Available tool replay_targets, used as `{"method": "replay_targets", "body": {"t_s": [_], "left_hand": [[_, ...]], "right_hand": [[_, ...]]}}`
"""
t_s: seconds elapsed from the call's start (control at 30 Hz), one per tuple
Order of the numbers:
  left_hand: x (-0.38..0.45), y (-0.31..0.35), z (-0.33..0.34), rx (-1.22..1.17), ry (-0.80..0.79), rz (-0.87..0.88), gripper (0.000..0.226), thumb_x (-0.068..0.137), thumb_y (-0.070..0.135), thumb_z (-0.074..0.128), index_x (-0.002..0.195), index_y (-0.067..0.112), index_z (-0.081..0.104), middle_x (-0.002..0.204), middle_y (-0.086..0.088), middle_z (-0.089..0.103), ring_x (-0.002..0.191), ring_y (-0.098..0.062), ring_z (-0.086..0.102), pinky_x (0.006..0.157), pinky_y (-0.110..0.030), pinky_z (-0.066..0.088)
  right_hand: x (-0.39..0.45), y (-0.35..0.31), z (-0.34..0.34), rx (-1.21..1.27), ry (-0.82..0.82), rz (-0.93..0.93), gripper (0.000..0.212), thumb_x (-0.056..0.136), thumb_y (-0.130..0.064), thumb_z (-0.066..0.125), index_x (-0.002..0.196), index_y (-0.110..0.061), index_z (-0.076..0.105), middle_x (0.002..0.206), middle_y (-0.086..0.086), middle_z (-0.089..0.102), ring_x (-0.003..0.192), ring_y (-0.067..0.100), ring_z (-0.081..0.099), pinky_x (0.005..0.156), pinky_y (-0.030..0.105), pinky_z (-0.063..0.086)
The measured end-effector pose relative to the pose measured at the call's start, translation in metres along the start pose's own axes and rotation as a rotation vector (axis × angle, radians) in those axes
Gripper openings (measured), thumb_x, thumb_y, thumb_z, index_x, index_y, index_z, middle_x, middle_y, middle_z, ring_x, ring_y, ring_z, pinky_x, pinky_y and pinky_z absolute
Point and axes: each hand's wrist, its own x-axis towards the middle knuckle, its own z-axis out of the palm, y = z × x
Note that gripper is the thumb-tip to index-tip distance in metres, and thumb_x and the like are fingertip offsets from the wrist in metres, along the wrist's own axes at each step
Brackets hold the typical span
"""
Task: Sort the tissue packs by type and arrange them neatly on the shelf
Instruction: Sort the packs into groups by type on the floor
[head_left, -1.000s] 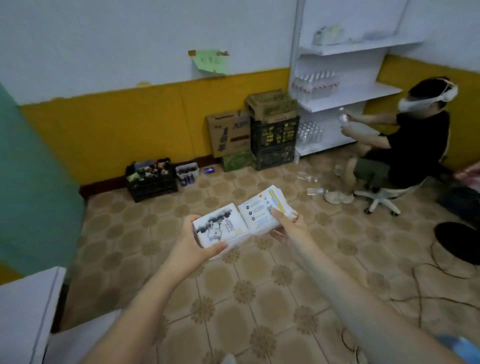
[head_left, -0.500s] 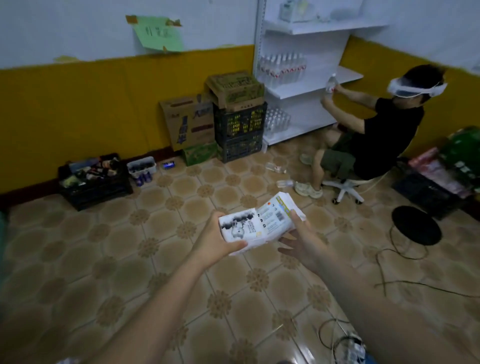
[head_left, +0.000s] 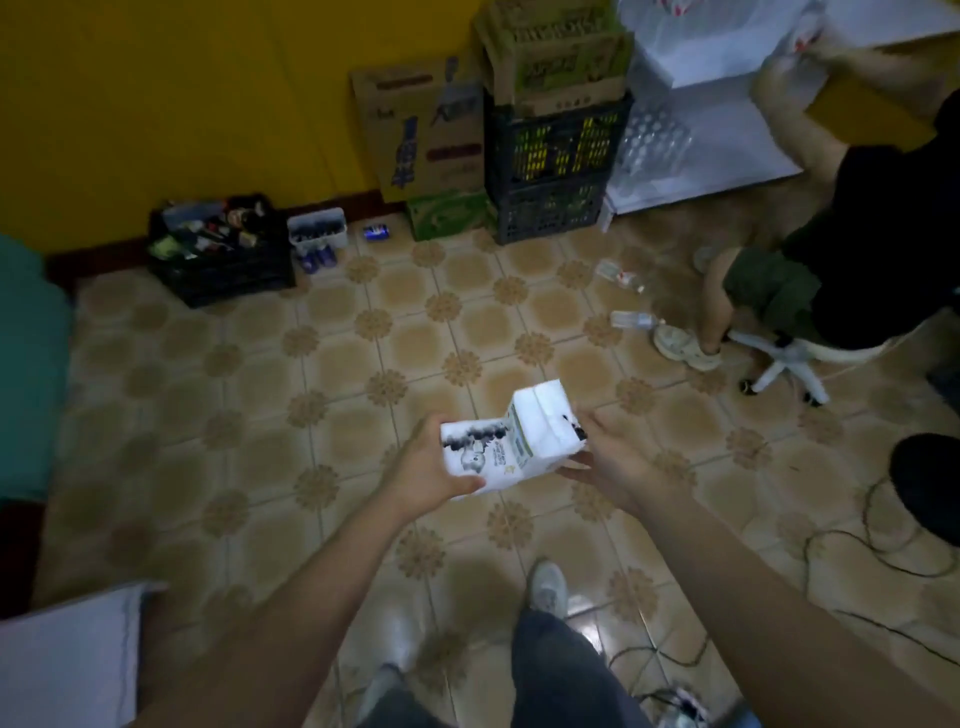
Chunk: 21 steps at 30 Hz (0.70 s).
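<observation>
I hold two white tissue packs over the tiled floor in the middle of the head view. My left hand (head_left: 421, 467) grips the panda-print pack (head_left: 475, 457) from its left end, thumb underneath. The second pack (head_left: 540, 415) stands tilted against the first pack's right end. My right hand (head_left: 623, 457) lies against that second pack's right side with fairly straight fingers. A white shelf (head_left: 722, 62) stands at the far right by the yellow wall, with bottles on its lower level.
A person (head_left: 857, 249) sits on a white swivel chair (head_left: 784, 364) in front of the shelf. Black crates (head_left: 550, 166) and cardboard boxes (head_left: 415, 135) line the wall. Loose bottles (head_left: 631, 319) lie on the floor. Cables (head_left: 852, 551) run at the right. My shoe (head_left: 545, 587) is below.
The view has tilted down toward the floor and my feet. The two packs came together, and the right one tipped up on end. My right hand's grip loosened to straight fingers.
</observation>
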Motion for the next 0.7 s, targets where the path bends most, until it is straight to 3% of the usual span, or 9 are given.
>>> {"method": "replay_targets", "body": {"t_s": [0.07,0.13,0.23,0.4,0.5,0.6,0.7], "left_hand": [[0.024,0.002,0.022,-0.042,0.017,-0.046,0.079,0.061,0.027,0.092,0.123,0.027,0.043,0.112,0.007,0.061,0.096,-0.008,0.064,0.077,-0.028,0.055],[0.048,0.000,0.043,-0.050,0.006,-0.074,0.073,0.062,0.025,0.092,0.117,0.025,0.044,0.106,0.009,0.061,0.094,-0.009,0.065,0.076,-0.029,0.055],[0.088,-0.019,0.078,-0.050,-0.027,-0.121,0.074,0.064,0.025,0.092,0.118,0.025,0.043,0.102,0.010,0.059,0.089,-0.008,0.065,0.074,-0.029,0.054],[0.172,-0.115,0.160,-0.037,-0.039,-0.208,0.082,0.065,0.033,0.092,0.127,0.019,0.041,0.120,-0.003,0.048,0.098,-0.017,0.059,0.076,-0.028,0.048],[0.222,-0.194,0.226,-0.009,-0.046,-0.250,0.086,0.067,0.034,0.091,0.134,0.016,0.039,0.122,-0.005,0.043,0.099,-0.019,0.054,0.080,-0.029,0.044],[0.272,-0.286,0.303,-0.012,-0.096,-0.247,0.082,0.066,0.035,0.091,0.129,0.018,0.041,0.119,-0.006,0.048,0.097,-0.020,0.057,0.076,-0.028,0.045],[0.317,-0.375,0.370,-0.021,-0.156,-0.187,0.075,0.063,0.038,0.092,0.118,0.022,0.043,0.112,-0.005,0.055,0.094,-0.021,0.061,0.069,-0.030,0.048]], "right_hand": [[0.025,-0.007,-0.020,-0.059,-0.073,0.031,0.056,0.090,-0.050,0.061,0.138,-0.025,0.047,0.114,0.000,0.069,0.094,0.022,0.069,0.076,0.035,0.057],[0.051,-0.010,-0.038,-0.107,-0.166,0.141,0.071,0.074,-0.059,0.072,0.134,-0.028,0.052,0.125,0.004,0.066,0.105,0.027,0.068,0.087,0.039,0.056],[0.095,0.004,-0.062,-0.095,-0.228,0.247,0.067,0.075,-0.056,0.071,0.127,-0.014,0.061,0.124,0.014,0.066,0.110,0.033,0.066,0.093,0.043,0.055],[0.209,0.068,-0.106,-0.062,-0.034,0.226,0.055,0.082,-0.045,0.073,0.127,-0.015,0.059,0.119,0.011,0.069,0.103,0.026,0.069,0.086,0.038,0.057],[0.297,0.137,-0.124,-0.103,0.142,0.182,0.066,0.071,-0.045,0.084,0.122,-0.014,0.055,0.118,0.012,0.068,0.105,0.027,0.069,0.080,0.036,0.059],[0.382,0.219,-0.140,-0.112,0.312,0.117,0.068,0.066,-0.042,0.088,0.117,-0.014,0.053,0.114,0.009,0.067,0.099,0.023,0.071,0.076,0.037,0.061],[0.456,0.298,-0.147,-0.142,0.322,0.082,0.063,0.070,-0.036,0.087,0.120,-0.014,0.054,0.108,0.006,0.069,0.094,0.020,0.072,0.073,0.035,0.062]]}}
